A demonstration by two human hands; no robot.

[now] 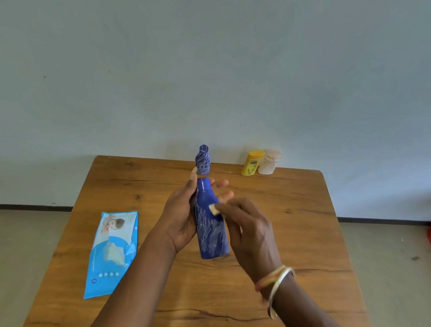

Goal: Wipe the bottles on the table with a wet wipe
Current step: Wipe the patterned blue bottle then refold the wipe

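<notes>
Now | left hand (180, 218) grips blue bottle (211, 231) | right hand (248, 228) pinches small wipe (214, 209) against its side

Pack (111, 253) lying left on table (306, 233). Bottle (211, 229) sitting centre, left hand (180, 218) and right hand (248, 228) flanking it. Tub (252, 163) and jar (269, 164) standing far right, side by side.

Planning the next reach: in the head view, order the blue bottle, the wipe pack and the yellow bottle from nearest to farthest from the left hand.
1. Blue bottle, gripped in the left hand itself; the right hand pinches a wipe on it.
2. Wipe pack, flat on the table just left of that hand.
3. Yellow bottle, standing at the far edge, back right.
</notes>
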